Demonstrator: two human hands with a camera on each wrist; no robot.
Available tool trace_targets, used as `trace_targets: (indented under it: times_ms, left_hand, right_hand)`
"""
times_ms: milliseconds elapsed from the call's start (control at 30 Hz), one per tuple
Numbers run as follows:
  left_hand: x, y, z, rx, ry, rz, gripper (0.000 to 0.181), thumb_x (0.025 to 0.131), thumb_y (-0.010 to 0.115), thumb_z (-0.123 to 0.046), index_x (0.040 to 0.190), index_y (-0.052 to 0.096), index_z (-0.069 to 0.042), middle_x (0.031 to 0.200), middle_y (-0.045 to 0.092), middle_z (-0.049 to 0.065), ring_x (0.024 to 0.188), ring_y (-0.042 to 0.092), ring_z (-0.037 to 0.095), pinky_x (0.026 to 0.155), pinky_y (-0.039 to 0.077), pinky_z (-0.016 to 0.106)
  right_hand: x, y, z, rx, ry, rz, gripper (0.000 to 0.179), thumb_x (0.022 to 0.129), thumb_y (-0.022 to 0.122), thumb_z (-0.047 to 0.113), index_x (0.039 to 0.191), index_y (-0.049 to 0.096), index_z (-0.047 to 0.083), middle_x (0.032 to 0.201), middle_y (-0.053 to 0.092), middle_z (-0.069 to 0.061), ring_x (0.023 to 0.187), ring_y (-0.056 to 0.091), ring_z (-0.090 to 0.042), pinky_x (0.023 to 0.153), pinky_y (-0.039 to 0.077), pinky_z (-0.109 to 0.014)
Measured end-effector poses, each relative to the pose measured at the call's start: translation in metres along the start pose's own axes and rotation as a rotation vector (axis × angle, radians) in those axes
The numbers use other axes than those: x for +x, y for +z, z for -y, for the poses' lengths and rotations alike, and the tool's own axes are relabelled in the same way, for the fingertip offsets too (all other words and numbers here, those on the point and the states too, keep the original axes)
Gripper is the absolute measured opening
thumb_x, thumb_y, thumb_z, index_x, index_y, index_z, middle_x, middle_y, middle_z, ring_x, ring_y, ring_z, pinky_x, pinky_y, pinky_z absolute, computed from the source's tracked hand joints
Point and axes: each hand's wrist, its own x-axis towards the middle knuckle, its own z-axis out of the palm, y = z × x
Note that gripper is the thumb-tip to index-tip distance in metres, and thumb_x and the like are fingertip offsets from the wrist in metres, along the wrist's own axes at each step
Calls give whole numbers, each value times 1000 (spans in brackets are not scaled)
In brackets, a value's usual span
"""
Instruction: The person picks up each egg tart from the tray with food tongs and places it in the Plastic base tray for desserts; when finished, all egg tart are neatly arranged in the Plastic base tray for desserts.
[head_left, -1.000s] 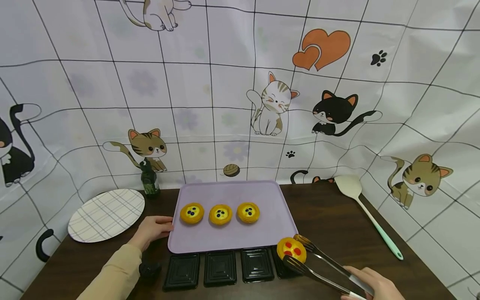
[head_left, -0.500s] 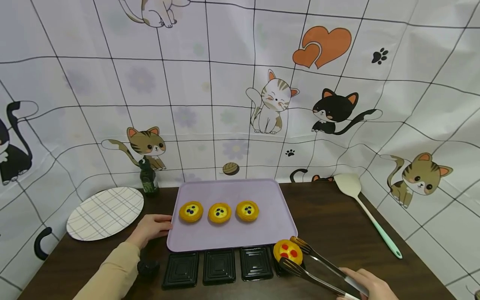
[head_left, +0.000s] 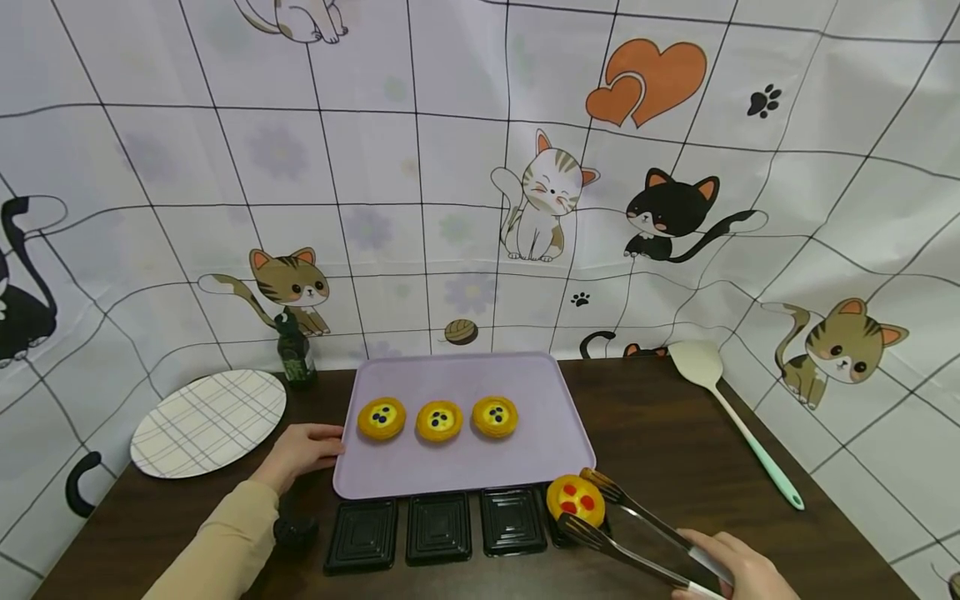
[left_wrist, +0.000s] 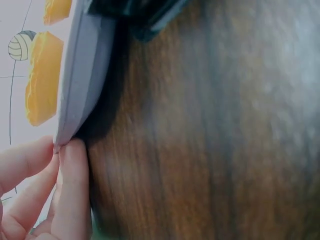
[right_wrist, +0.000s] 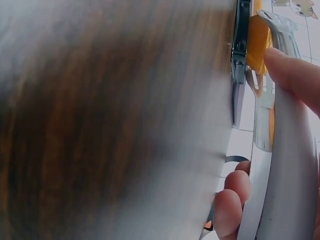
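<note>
My left hand [head_left: 300,454] pinches the left edge of a lilac tray [head_left: 450,477] between thumb and fingers, and the left wrist view shows fingertips on the rim. Three yellow egg tarts with dark blue dots, the middle one [head_left: 439,422] among them, sit in a row on that tray. My right hand [head_left: 738,571] grips metal tongs [head_left: 660,525], thumb on one arm and fingers round the other. Between the tong tips is a fourth egg tart [head_left: 575,500] with red dots. It overlaps the rightmost black dish [head_left: 558,537] and hides most of it.
More small black dishes, such as the leftmost [head_left: 362,537], line the tray's front. A checked oval plate [head_left: 210,425] and a green bottle [head_left: 296,354] stand at the left. A spatula [head_left: 750,442] with a mint handle lies at the right. A cat-print sheet [head_left: 450,167] hangs behind.
The tongs and the red-dotted tart have shifted slightly left over the rightmost dish. My left hand keeps its place on the tray edge. The head view has tilted a little.
</note>
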Motion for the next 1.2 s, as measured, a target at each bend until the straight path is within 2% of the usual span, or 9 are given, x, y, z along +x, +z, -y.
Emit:
trace_targets:
  times_ms: [200, 333, 533, 667, 833, 1000, 1200]
  left_hand:
    - [2, 1, -3, 27, 6, -5, 43, 88, 63, -2, 124, 51, 18, 120, 55, 33, 88, 65, 20, 81, 57, 37]
    - [2, 2, -3, 22, -6, -3, 43, 88, 63, -2, 125, 50, 18, 120, 54, 33, 89, 65, 20, 82, 57, 37]
    - [1, 3, -4, 13, -23, -6, 43, 89, 62, 0, 127, 49, 16, 123, 52, 34, 88, 64, 18, 81, 57, 36]
    - [1, 4, -5, 5, -11, 2, 48, 89, 61, 3, 131, 44, 16, 121, 55, 33, 88, 65, 18, 81, 57, 37]
    - [1, 4, -5, 5, -6, 5, 53, 88, 60, 5, 136, 39, 15, 116, 59, 31, 89, 65, 18, 81, 57, 38]
    - [1, 3, -4, 21, -14, 0, 53, 89, 59, 4, 136, 40, 14, 119, 58, 32, 91, 65, 19, 82, 56, 38]
    - [1, 4, -4, 20, -14, 8, 52, 90, 58, 3, 137, 39, 14, 123, 54, 32, 92, 64, 20, 84, 56, 38]
  right_hand:
    - [2, -6, -1, 20, 27, 83, 62, 76, 75, 47, 123, 60, 10, 84, 48, 7, 54, 33, 3, 45, 32, -17]
    - [3, -7, -2, 41, 28, 95, 62, 77, 75, 46, 125, 59, 10, 86, 49, 6, 55, 35, 3, 45, 33, -18]
    - [0, -9, -2, 42, 9, 43, 61, 75, 77, 45, 123, 60, 11, 85, 48, 7, 55, 34, 4, 45, 33, -17]
    - [-3, -12, 0, 37, 5, 16, 60, 74, 77, 44, 122, 60, 12, 84, 47, 8, 54, 34, 4, 45, 33, -17]
    - [-3, -17, 3, 40, 68, 11, 61, 74, 77, 46, 124, 60, 16, 86, 48, 8, 54, 34, 3, 45, 33, -17]
    - [1, -23, 6, 46, 117, 11, 64, 72, 77, 48, 127, 59, 18, 86, 48, 6, 54, 35, 1, 46, 32, -18]
    - [9, -26, 7, 47, 65, -36, 64, 72, 79, 45, 126, 59, 18, 86, 49, 3, 56, 36, 2, 49, 32, -18]
